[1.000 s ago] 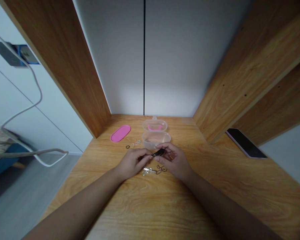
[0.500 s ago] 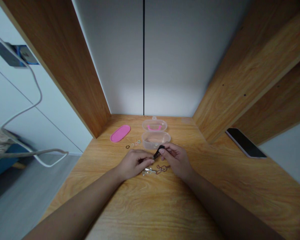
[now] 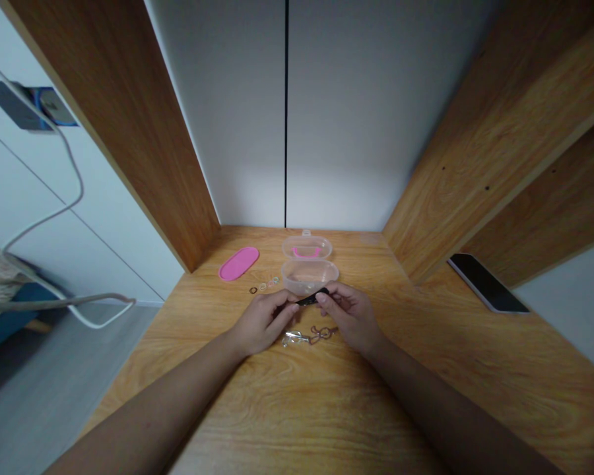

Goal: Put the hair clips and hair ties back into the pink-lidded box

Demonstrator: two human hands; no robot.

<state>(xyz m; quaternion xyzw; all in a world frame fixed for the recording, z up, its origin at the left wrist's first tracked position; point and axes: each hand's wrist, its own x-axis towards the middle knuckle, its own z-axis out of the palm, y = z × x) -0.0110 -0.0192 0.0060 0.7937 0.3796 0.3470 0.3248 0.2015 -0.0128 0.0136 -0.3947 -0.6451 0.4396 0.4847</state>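
Observation:
Both of my hands meet over the wooden desk (image 3: 297, 409) and pinch a small black hair clip (image 3: 313, 297) between them. My left hand (image 3: 262, 321) grips its left end, my right hand (image 3: 349, 315) its right end, fingers closed. Just beyond the clip stands an open clear plastic box (image 3: 309, 276) with its hinged lid (image 3: 307, 248) laid back and something pink inside the lid. On the desk under my hands lie a clear clip (image 3: 293, 338) and a brown wire clip (image 3: 323, 332).
A pink oval lid (image 3: 238, 263) lies at the back left, with several small hair rings (image 3: 263, 287) beside it. A dark phone (image 3: 487, 282) rests on the right shelf. Wooden side panels wall the desk in. A white cable (image 3: 69, 198) hangs at the left.
The black clip has been lifted slightly and moved toward the clear box, tilting level again. My right hand shifted up and back with it; my left hand followed.

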